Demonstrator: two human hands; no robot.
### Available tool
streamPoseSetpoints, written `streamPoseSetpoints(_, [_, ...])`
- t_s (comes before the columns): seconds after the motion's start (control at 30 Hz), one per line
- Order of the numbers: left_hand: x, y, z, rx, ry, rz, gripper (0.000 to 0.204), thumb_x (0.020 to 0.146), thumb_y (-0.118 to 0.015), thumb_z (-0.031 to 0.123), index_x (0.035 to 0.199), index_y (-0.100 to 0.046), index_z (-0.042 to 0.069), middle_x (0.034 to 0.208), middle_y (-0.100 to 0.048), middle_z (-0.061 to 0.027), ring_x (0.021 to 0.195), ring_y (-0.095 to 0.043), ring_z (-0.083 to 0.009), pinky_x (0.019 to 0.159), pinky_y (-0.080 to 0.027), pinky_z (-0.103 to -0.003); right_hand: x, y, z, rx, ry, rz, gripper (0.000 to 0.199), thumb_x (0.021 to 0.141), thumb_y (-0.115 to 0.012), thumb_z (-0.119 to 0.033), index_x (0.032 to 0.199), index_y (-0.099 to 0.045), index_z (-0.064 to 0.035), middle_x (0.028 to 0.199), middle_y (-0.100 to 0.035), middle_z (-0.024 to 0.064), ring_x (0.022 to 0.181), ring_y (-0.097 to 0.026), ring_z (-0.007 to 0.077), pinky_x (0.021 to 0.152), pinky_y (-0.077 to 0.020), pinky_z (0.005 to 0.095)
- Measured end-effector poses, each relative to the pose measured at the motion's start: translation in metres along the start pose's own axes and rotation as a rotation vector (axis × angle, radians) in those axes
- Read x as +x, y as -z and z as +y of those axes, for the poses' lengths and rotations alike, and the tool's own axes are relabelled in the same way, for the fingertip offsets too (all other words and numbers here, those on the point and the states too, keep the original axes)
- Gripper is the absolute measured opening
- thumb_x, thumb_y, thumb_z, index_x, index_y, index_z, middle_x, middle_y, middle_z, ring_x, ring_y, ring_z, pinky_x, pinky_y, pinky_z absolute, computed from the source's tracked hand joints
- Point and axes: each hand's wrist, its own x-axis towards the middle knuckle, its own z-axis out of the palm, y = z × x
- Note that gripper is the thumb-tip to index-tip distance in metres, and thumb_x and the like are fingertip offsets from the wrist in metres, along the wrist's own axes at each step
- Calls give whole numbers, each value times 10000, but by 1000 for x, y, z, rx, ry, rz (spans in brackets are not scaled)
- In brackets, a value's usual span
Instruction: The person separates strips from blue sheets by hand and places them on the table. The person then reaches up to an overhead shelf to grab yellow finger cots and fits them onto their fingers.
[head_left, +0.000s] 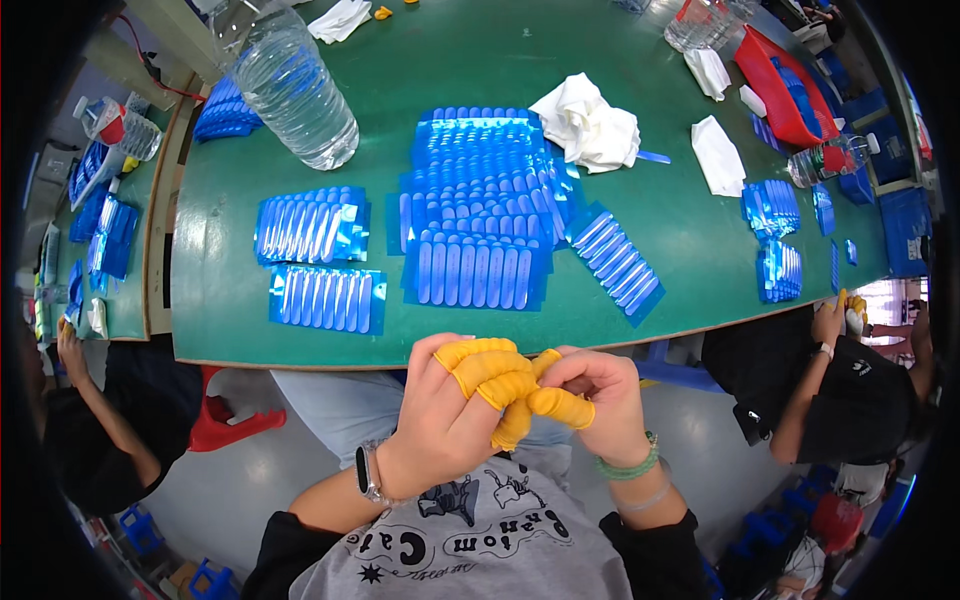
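Observation:
My hands meet just off the near edge of the green table (pixel 380 350). Yellow finger cots (pixel 490 370) cover several fingers of my left hand (pixel 440 420), which are curled together against the right. Whatever lies under those fingers is hidden. My right hand (pixel 610 410) is closed too, its bare fingertips pinching at a yellow finger cot (pixel 546 362); another yellow cot (pixel 562 408) covers one of its digits. On the table beyond lie a large pile of blue film-covered strips (pixel 475 275), two smaller stacks of them at left (pixel 325 300), and one slanted sheet at right (pixel 617 262).
A large clear bottle (pixel 297 105) stands at the back left. Crumpled white cloth (pixel 590 125) lies behind the pile, with a folded white cloth (pixel 717 157) farther right. A red bin (pixel 785 85) sits at the far right. People work on both sides, one at right (pixel 850 390).

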Motion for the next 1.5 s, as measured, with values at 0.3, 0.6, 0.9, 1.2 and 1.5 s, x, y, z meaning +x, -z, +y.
streamPoseSetpoints(0.3, [-3, -1, -2, -19, -3, 24, 280, 693, -687, 109, 960, -610, 77, 1073, -609, -50, 971, -582, -224, 848, -413, -421, 1, -8, 5, -21, 94, 51, 142, 832, -640, 16, 967, -603, 36, 973, -594, 69, 850, -557, 108, 740, -454, 232])
streamPoseSetpoints(0.6, [0, -2, -10, 130, -128, 57, 239, 731, -645, 131, 964, -617, 85, 1107, -611, -62, 1047, -564, -239, 906, -401, -464, 1, -33, 8, 142, 0, 257, 134, 928, -555, -118, 964, -554, 11, 923, -602, 45, 841, -557, 94, 744, -449, 219])
streamPoseSetpoints(0.9, [0, 3, -9, 65, -67, 100, 265, 755, -617, 147, 1008, -620, 69, 1107, -625, -65, 1009, -590, -226, 895, -408, -426, 4, -43, 10, 450, 3, 143, 218, 817, -674, -15, 1004, -565, 12, 986, -609, 78, 893, -587, 145, 774, -481, 255])
streamPoseSetpoints(1.2, [9, 11, -8, -106, 55, 0, 299, 761, -604, 121, 1055, -607, 72, 1131, -627, -79, 1063, -588, -262, 916, -394, -434, 5, -40, -3, 552, -76, 187, 157, 822, -665, -18, 959, -595, 13, 1017, -609, 102, 918, -594, 176, 798, -489, 296])
streamPoseSetpoints(1.5, [10, 12, -11, -201, 50, -67, 311, 774, -612, 80, 1082, -578, 57, 1167, -611, -111, 1131, -552, -297, 975, -359, -481, 7, -25, 1, 463, -144, 90, 208, 821, -673, -40, 1010, -611, 22, 1065, -588, 107, 883, -582, 161, 763, -478, 278])
